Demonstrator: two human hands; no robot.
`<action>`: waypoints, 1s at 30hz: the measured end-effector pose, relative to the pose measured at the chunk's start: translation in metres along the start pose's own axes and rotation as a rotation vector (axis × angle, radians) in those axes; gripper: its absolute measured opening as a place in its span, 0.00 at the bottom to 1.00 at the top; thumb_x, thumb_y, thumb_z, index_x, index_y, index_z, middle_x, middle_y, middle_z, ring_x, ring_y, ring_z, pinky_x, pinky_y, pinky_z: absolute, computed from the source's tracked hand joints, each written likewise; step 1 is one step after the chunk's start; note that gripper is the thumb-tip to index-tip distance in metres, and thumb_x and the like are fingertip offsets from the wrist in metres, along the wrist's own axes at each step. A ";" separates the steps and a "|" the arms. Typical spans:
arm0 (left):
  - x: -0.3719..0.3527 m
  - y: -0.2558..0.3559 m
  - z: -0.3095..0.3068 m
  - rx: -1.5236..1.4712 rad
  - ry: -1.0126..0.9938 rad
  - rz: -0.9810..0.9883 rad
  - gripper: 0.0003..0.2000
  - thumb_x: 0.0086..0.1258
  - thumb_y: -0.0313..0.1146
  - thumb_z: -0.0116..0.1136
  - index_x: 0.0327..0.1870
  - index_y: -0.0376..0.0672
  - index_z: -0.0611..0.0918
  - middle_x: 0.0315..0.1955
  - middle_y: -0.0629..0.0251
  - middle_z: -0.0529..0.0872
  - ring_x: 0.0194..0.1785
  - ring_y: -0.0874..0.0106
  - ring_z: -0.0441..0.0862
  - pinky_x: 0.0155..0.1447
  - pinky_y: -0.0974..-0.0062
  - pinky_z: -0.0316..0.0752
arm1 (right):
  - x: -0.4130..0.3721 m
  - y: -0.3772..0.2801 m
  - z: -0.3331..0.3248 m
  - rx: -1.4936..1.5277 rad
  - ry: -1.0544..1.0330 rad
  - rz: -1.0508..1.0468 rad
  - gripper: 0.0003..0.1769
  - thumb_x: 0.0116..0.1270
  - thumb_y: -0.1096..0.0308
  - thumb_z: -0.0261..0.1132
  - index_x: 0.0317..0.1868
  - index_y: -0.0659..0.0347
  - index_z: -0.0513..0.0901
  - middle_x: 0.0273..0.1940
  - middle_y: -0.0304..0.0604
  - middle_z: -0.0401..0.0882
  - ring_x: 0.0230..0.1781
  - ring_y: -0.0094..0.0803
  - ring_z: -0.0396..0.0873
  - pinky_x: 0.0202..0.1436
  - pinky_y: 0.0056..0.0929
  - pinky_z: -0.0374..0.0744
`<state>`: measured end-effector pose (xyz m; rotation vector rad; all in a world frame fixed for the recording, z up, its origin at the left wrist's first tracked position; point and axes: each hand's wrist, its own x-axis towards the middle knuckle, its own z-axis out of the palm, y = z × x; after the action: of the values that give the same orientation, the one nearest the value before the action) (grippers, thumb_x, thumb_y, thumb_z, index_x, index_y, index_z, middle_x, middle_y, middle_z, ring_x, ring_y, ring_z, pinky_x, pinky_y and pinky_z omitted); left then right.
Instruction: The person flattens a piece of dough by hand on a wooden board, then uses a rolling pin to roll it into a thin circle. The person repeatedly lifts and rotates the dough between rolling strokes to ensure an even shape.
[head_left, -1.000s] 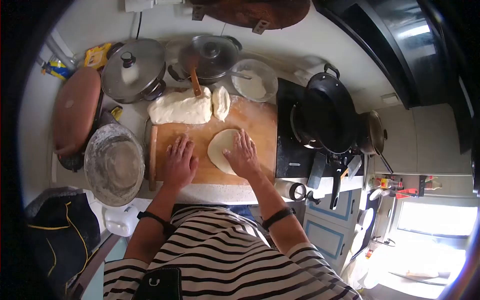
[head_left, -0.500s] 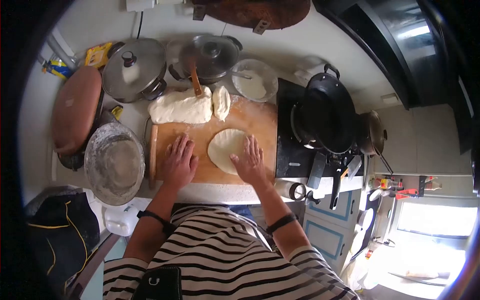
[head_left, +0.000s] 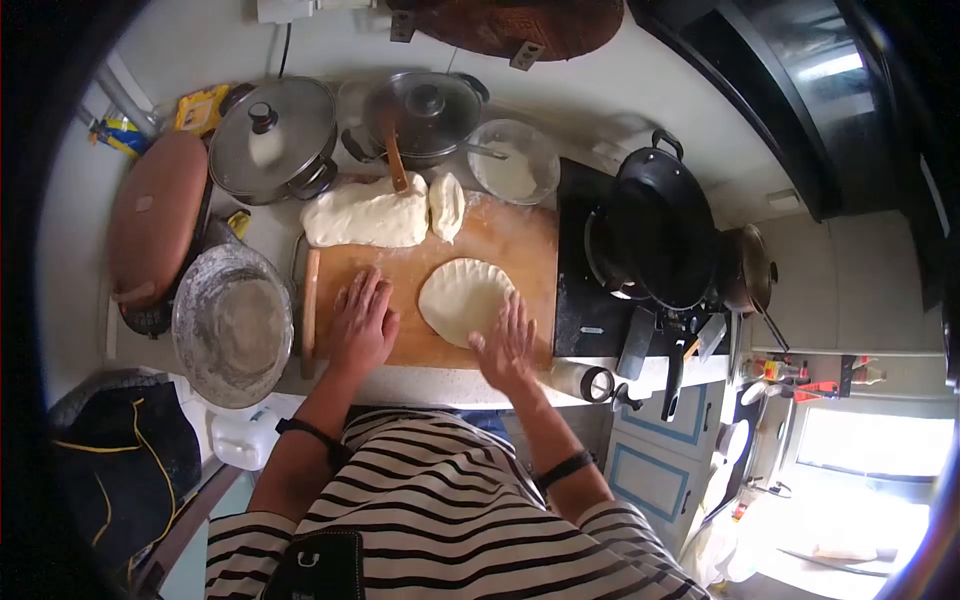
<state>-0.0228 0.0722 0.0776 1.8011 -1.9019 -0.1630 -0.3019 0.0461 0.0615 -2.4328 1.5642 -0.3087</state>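
A flat round of dough (head_left: 460, 298) with finger dents along its upper rim lies on the wooden board (head_left: 400, 270). My right hand (head_left: 507, 345) is at its lower right edge, fingers extended and fingertips right at the rim. To the left of the round, my left hand (head_left: 364, 322) rests flat on the board with its fingers stretched out, holding nothing. Behind both hands sit a large slab of dough (head_left: 360, 215) and a narrow cut strip of dough (head_left: 446, 208). A brown-handled tool (head_left: 396, 165) leans over the slab.
Left of the board stands a flour-dusted metal bowl (head_left: 235, 330), beside a rolling pin (head_left: 310, 312). Lidded pots (head_left: 275, 140) and a bowl of flour (head_left: 512, 162) line the back. At right, a black wok (head_left: 660, 230) sits on the stove; a glass jar (head_left: 575, 380) stands near the front edge.
My right hand has shifted slightly down and right, from lying over the dough round's right side to its lower right edge. My left hand stays in place.
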 end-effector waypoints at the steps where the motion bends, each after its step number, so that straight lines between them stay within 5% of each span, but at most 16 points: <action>1: 0.001 0.001 0.000 0.008 0.000 -0.013 0.26 0.66 0.36 0.62 0.65 0.42 0.74 0.71 0.52 0.71 0.74 0.50 0.67 0.73 0.45 0.64 | -0.006 -0.001 0.002 -0.010 0.029 -0.040 0.49 0.76 0.40 0.53 0.78 0.73 0.51 0.79 0.69 0.47 0.81 0.66 0.46 0.75 0.71 0.51; 7: 0.002 -0.002 0.007 0.026 -0.005 -0.009 0.26 0.66 0.37 0.63 0.65 0.42 0.74 0.71 0.52 0.71 0.74 0.50 0.67 0.73 0.43 0.63 | -0.016 -0.008 -0.014 0.064 -0.024 0.034 0.49 0.76 0.39 0.53 0.79 0.73 0.50 0.80 0.68 0.45 0.82 0.64 0.44 0.79 0.65 0.47; 15: -0.004 0.000 0.005 0.010 -0.007 -0.009 0.25 0.66 0.37 0.62 0.65 0.43 0.75 0.71 0.52 0.71 0.73 0.49 0.68 0.72 0.43 0.64 | -0.041 -0.021 -0.025 -0.021 -0.355 0.007 0.53 0.72 0.38 0.58 0.80 0.71 0.49 0.81 0.66 0.44 0.83 0.58 0.40 0.81 0.61 0.44; 30: -0.003 0.000 -0.001 0.023 -0.033 -0.014 0.26 0.67 0.39 0.62 0.65 0.42 0.74 0.71 0.53 0.70 0.74 0.51 0.67 0.73 0.44 0.63 | -0.034 -0.054 -0.020 -0.066 -0.348 -0.135 0.48 0.73 0.38 0.57 0.78 0.68 0.56 0.80 0.59 0.50 0.82 0.53 0.48 0.80 0.62 0.52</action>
<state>-0.0222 0.0759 0.0779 1.8383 -1.9216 -0.1774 -0.2749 0.0973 0.0956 -2.4795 1.2834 0.1421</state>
